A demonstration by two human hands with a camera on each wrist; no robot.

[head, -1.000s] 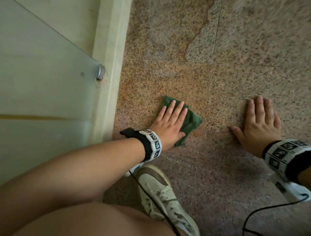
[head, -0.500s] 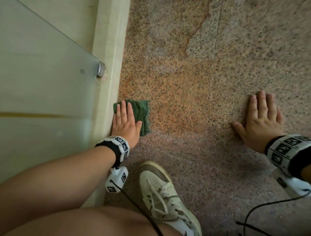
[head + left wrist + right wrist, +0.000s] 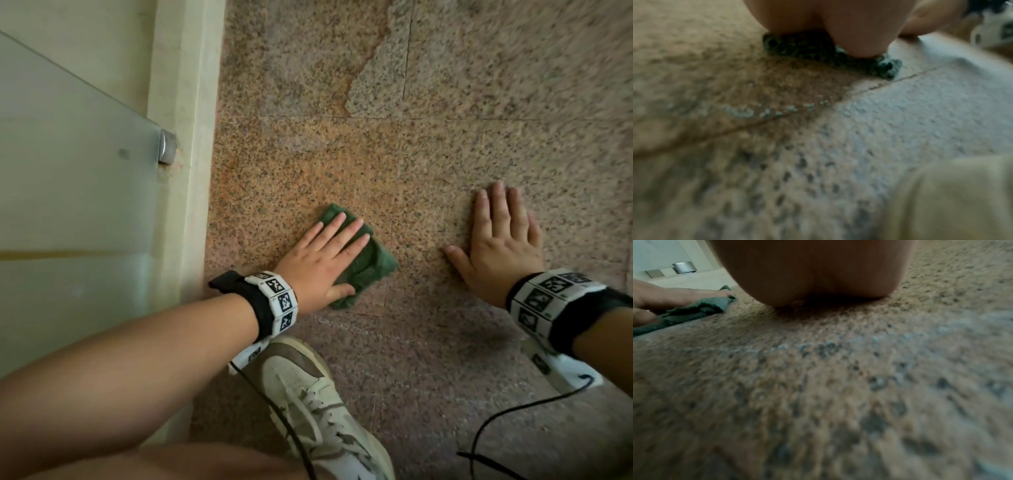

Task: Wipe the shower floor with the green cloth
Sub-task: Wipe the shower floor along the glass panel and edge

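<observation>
A folded dark green cloth (image 3: 368, 265) lies on the speckled granite shower floor (image 3: 342, 164). My left hand (image 3: 325, 257) presses flat on the cloth with straight fingers pointing up and right. From the left wrist view the cloth (image 3: 813, 48) shows under the heel of that hand. About a hand's width to the right, my right hand (image 3: 501, 240) rests flat on the bare floor, fingers spread, holding nothing. In the right wrist view the cloth (image 3: 701, 308) and the left hand's fingers (image 3: 674, 295) appear at the far left.
A cream threshold strip (image 3: 185, 171) and a frosted glass panel (image 3: 68, 171) with a metal stud (image 3: 166, 145) run along the left. My white and brown sneaker (image 3: 308, 394) stands just below the left hand. Black cables (image 3: 496, 421) trail from both wrists. Pale streaks (image 3: 760, 112) mark the floor behind the cloth.
The left hand slid the cloth left to the threshold, then back right toward the middle of the floor. The right hand stayed planted.
</observation>
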